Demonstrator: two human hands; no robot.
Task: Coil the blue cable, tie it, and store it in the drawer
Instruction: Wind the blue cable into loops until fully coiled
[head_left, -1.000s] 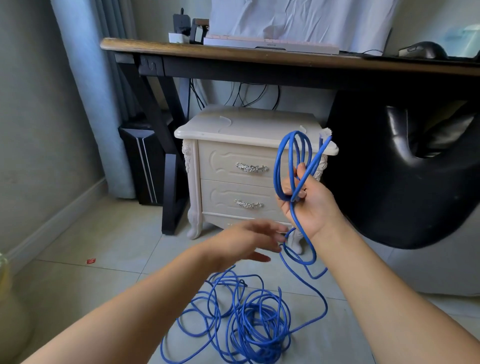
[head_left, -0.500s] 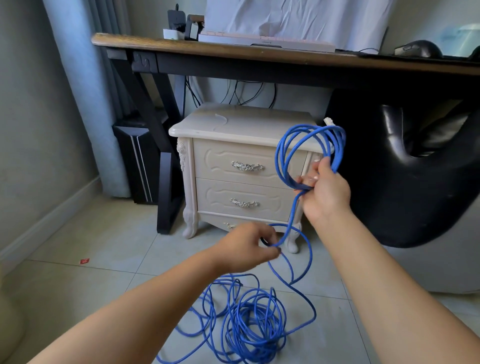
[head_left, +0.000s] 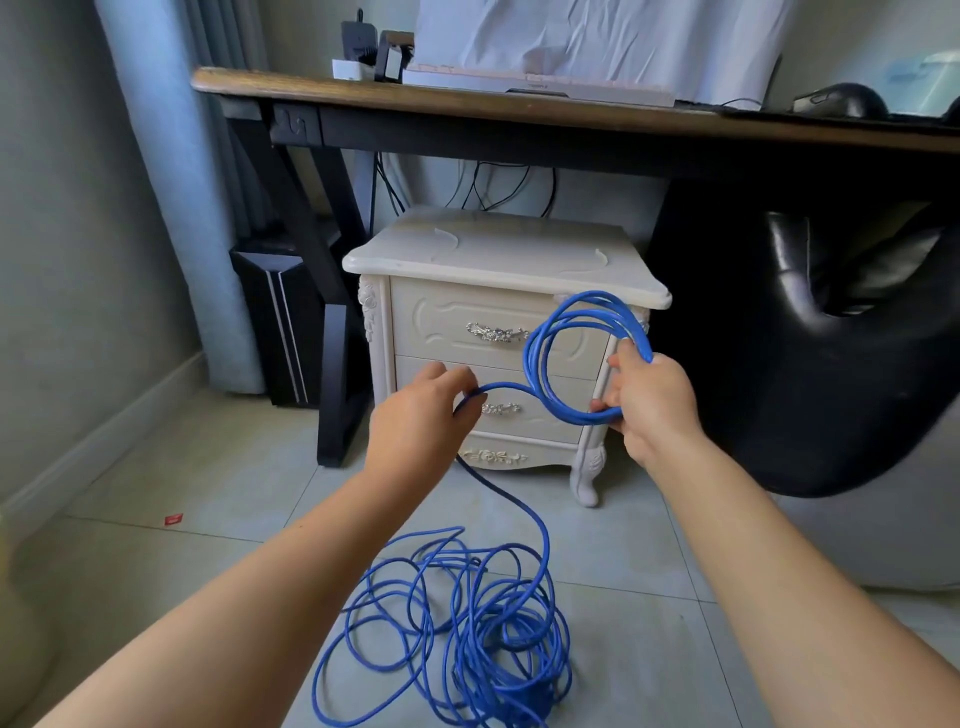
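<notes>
Before nightstand (head_left: 498, 260): right hand (head_left: 652, 400) grips coiled blue cable (head_left: 571, 417) loops; left hand (head_left: 415, 421) pinches trailing strand; floor tangle cropped below.

no legible text anywhere (keyboard (head_left: 540, 85) mark too blurred)

My R hand (head_left: 652, 400) grips a few loops of blue cable (head_left: 532, 364). L hand (head_left: 421, 415), just left of it, pinches the next strand. Rest hangs below both hands to a loose pile on floor (head_left: 208, 493). Nightstand (head_left: 498, 254) behind hands, drawers closed.
</notes>
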